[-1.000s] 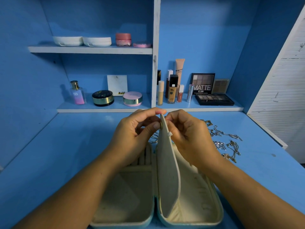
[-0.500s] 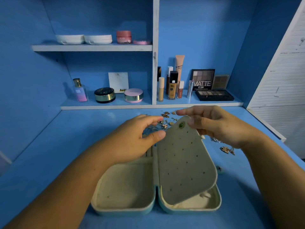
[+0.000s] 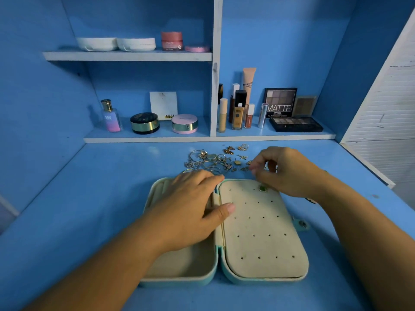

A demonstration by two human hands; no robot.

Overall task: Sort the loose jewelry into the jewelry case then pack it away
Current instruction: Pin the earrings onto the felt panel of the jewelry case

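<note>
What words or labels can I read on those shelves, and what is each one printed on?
"MATTE" on the upright lid of the eyeshadow palette.
"NUDE" on the white card.
"SB" on the perfume bottle.
Too small or blurred to read: the fine print under "MATTE", and the labels on the pink jar, the beige tube and the foundation bottle.
</note>
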